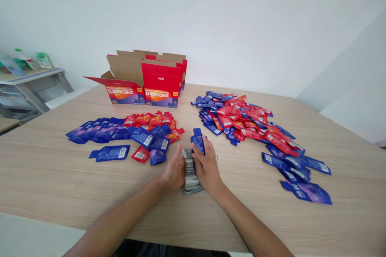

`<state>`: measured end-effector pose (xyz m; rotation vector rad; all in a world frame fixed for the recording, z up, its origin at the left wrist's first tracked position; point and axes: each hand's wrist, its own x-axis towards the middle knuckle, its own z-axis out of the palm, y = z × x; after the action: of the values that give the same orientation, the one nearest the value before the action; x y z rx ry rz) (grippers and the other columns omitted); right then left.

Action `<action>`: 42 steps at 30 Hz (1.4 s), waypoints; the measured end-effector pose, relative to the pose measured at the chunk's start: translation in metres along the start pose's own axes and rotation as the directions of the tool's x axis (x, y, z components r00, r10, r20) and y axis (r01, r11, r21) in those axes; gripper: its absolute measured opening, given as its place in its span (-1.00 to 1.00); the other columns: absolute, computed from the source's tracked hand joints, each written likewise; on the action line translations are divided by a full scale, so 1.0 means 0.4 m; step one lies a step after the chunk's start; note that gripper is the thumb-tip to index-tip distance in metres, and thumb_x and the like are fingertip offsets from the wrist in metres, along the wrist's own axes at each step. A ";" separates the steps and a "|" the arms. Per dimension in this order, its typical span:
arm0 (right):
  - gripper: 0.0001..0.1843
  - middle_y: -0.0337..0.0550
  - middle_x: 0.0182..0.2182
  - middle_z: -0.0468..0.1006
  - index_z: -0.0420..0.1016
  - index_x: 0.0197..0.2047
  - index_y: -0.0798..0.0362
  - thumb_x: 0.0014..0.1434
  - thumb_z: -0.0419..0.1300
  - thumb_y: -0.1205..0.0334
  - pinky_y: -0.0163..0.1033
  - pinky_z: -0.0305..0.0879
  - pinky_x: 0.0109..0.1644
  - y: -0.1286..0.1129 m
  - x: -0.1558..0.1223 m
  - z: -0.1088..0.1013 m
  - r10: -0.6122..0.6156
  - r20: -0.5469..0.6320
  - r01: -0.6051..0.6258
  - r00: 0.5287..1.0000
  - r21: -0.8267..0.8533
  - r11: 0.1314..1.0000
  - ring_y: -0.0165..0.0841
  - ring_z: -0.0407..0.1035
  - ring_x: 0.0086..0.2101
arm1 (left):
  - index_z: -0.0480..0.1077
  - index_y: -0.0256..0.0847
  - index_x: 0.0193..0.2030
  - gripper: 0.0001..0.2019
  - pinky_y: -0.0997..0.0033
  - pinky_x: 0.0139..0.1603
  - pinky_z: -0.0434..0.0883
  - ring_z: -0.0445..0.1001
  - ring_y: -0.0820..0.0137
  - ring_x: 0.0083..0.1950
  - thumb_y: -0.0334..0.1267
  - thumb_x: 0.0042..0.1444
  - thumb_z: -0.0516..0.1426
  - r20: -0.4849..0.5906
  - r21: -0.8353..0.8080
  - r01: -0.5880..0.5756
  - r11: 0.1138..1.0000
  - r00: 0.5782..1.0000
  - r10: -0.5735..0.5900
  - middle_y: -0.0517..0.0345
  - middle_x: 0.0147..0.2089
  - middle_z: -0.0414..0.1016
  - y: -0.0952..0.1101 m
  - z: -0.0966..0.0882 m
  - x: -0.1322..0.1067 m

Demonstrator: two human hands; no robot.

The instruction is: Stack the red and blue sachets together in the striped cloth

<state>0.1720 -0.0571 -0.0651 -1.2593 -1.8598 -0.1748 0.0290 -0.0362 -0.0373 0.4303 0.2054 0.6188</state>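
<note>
Room: plain white wall behind, a grey shelf unit (33, 84) off to my left with green packets on top.
Table: pale wood-grain top (60, 176), smooth and matte, running wide across my view.
Cartons: open red cardboard boxes (150, 84) at the far middle of the table, brown flaps up, printed fronts facing me.
Right heap: a loose pile of sachets (241, 122), red and blue mixed, glossy foil, flat with a narrow neck; it trails toward me into a few blue ones lying apart.
Left spread: blue sachets fanned in a row (96, 130) with red sachets (150, 119) just beyond them, overlapping one another; one lone blue sachet (110, 153) lies apart, nearer me.
In the way: nothing lies between my hands and either group; the left spread is near my left knuckles.
Stack: a bundle of sachets (189, 174) stood on edge on the table in front of me, its grey-white striped edges showing, one blue sachet rising from its far end.
Left hand (174, 173): curled against the bundle's left side, fingers closed on it, forearm coming in low from the left.
Right hand (207, 168): pressed to the right side, fingers wrapped over the top and closed on the bundle.
</note>
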 end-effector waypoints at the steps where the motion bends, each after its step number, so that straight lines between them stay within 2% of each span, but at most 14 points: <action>1: -0.42 -0.07 0.50 -0.16 0.12 0.43 -0.23 0.42 0.02 0.36 0.35 0.05 0.37 0.005 0.002 -0.001 0.006 -0.013 -0.007 1.000 -0.020 1.000 -0.07 -0.13 0.43 | 0.28 -0.27 0.37 -0.20 0.00 0.40 0.13 0.42 0.03 0.30 0.33 0.27 -0.15 0.014 0.028 0.015 1.000 1.000 -0.015 -0.19 0.22 0.51 -0.009 -0.006 0.001; 4: -0.35 0.01 0.50 -0.15 0.00 0.48 -0.21 0.42 0.00 0.37 0.39 0.05 0.36 0.016 0.005 -0.003 0.018 -0.032 -0.021 0.999 -0.087 0.996 -0.03 -0.16 0.44 | 0.29 -0.30 0.37 -0.10 -0.05 0.40 0.10 0.38 -0.01 0.32 0.42 0.21 -0.21 0.028 0.057 0.034 0.998 0.999 -0.035 -0.24 0.23 0.49 -0.025 -0.013 0.004; 6: -0.35 0.07 0.49 -0.11 -0.01 0.49 -0.17 0.42 0.01 0.37 0.38 0.07 0.34 0.022 0.008 -0.005 -0.001 -0.013 -0.001 1.000 -0.119 0.993 -0.02 -0.13 0.43 | 0.30 -0.32 0.36 -0.04 -0.04 0.40 0.10 0.38 -0.01 0.32 0.45 0.18 -0.27 0.025 0.032 0.030 0.999 0.999 -0.031 -0.25 0.23 0.49 -0.024 -0.007 0.005; 9: -0.40 0.12 0.46 -0.02 0.09 0.45 -0.13 0.41 0.04 0.35 0.34 0.10 0.32 0.031 0.017 -0.020 -0.093 0.050 0.099 0.994 -0.122 0.988 -0.02 -0.02 0.40 | 0.31 -0.33 0.35 0.01 -0.03 0.39 0.13 0.38 -0.02 0.31 0.49 0.15 -0.32 0.007 -0.074 -0.029 0.997 1.000 0.029 -0.25 0.22 0.50 0.001 0.009 0.005; 12: -0.47 0.13 0.43 0.10 0.20 0.40 -0.09 0.41 0.05 0.32 0.29 0.08 0.34 0.039 0.029 -0.046 -0.203 0.159 0.219 0.966 -0.092 0.971 -0.05 0.05 0.37 | 0.33 -0.31 0.33 0.03 -0.09 0.35 0.18 0.40 -0.06 0.29 0.53 0.10 -0.29 -0.040 -0.185 -0.122 0.975 0.992 0.116 -0.25 0.20 0.51 0.046 0.022 0.001; 15: -0.48 0.16 0.41 0.15 0.25 0.38 -0.06 0.40 0.12 0.11 0.38 -0.07 0.38 0.044 0.036 -0.067 -0.270 0.266 0.302 0.925 -0.083 0.950 0.01 0.00 0.39 | 0.34 -0.28 0.32 0.00 -0.16 0.32 0.19 0.39 -0.10 0.29 0.53 0.10 -0.24 -0.085 -0.220 -0.195 0.956 0.980 0.180 -0.26 0.20 0.51 0.087 0.024 -0.006; 17: -0.29 0.21 0.41 0.14 0.20 0.41 -0.04 0.31 0.19 -0.13 0.48 -0.19 0.37 0.047 0.036 -0.071 -0.294 0.295 0.331 0.909 -0.083 0.940 0.09 -0.07 0.41 | 0.34 -0.30 0.32 0.00 -0.18 0.32 0.18 0.38 -0.11 0.30 0.52 0.11 -0.23 -0.098 -0.232 -0.218 0.948 0.975 0.200 -0.28 0.21 0.50 0.101 0.019 -0.009; 19: -0.13 0.25 0.41 0.14 0.11 0.45 0.01 0.24 0.22 -0.24 0.50 -0.23 0.37 0.048 0.034 -0.069 -0.314 0.324 0.356 0.892 -0.077 0.931 0.10 -0.08 0.42 | 0.33 -0.33 0.32 0.00 -0.19 0.34 0.15 0.36 -0.11 0.32 0.51 0.11 -0.23 -0.092 -0.254 -0.222 0.942 0.975 0.205 -0.30 0.22 0.48 0.106 0.013 -0.009; 23: -0.13 0.25 0.42 0.12 -0.13 0.52 0.10 0.36 0.16 -0.07 0.33 0.03 0.40 0.048 0.028 -0.056 -0.370 0.357 0.409 0.858 -0.038 0.912 0.00 -0.09 0.43 | 0.30 -0.35 0.34 0.03 -0.19 0.38 0.10 0.33 -0.09 0.35 0.52 0.09 -0.23 -0.048 -0.285 -0.186 0.940 0.983 0.180 -0.30 0.25 0.46 0.100 0.005 -0.005; 27: -0.16 0.26 0.47 -0.08 -0.43 0.54 0.17 0.45 0.00 0.08 0.29 0.15 0.38 0.041 0.016 -0.045 -0.410 0.306 0.430 0.859 0.001 0.903 -0.01 -0.23 0.45 | 0.31 -0.34 0.33 0.01 -0.11 0.39 0.12 0.36 -0.04 0.33 0.50 0.13 -0.28 -0.101 -0.277 -0.142 0.950 0.988 0.118 -0.27 0.23 0.48 0.071 0.009 0.000; 31: -0.20 0.25 0.50 -0.31 -0.53 0.52 0.22 0.49 -0.10 0.10 0.25 0.17 0.38 0.024 0.002 -0.042 -0.427 0.281 0.426 0.859 0.069 0.902 -0.02 -0.29 0.46 | 0.38 -0.32 0.27 -0.02 -0.06 0.37 0.18 0.40 -0.04 0.30 0.49 0.14 -0.27 -0.133 -0.180 -0.024 0.983 0.991 0.000 -0.26 0.17 0.54 0.010 0.013 0.000; 35: -0.23 0.22 0.50 -0.32 -0.54 0.53 0.18 0.49 -0.13 0.14 0.22 0.20 0.36 0.008 0.000 -0.050 -0.392 0.286 0.375 0.874 0.114 0.920 -0.07 -0.26 0.46 | 0.42 -0.26 0.23 -0.02 -0.06 0.33 0.23 0.41 -0.06 0.29 0.53 0.09 -0.25 -0.164 -0.127 0.060 0.990 0.983 -0.081 -0.23 0.12 0.57 -0.021 0.020 -0.004; 38: -0.23 0.19 0.49 -0.22 -0.45 0.54 0.14 0.48 -0.07 0.18 0.17 0.22 0.37 0.004 0.008 -0.060 -0.419 0.314 0.404 0.852 0.115 0.907 -0.10 -0.21 0.45 | 0.45 -0.25 0.19 -0.01 -0.08 0.33 0.22 0.42 -0.05 0.27 0.53 0.10 -0.31 -0.211 -0.144 -0.029 0.989 0.978 -0.001 -0.22 0.11 0.57 0.008 0.030 -0.007; 42: -0.19 0.20 0.44 0.05 -0.33 0.54 0.13 0.42 0.07 0.26 0.16 0.22 0.38 0.003 0.013 -0.062 -0.471 0.317 0.458 0.823 0.118 0.881 -0.11 -0.11 0.43 | 0.48 -0.18 0.16 -0.20 -0.19 0.24 0.29 0.39 -0.09 0.28 0.39 0.19 -0.19 -0.291 -0.130 -0.220 0.967 0.941 0.175 -0.17 0.06 0.60 0.084 0.035 -0.011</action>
<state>0.1864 -0.0662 -0.0462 -0.8187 -2.4432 -0.1921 0.0125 -0.0190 -0.0093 0.2070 0.3804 0.8886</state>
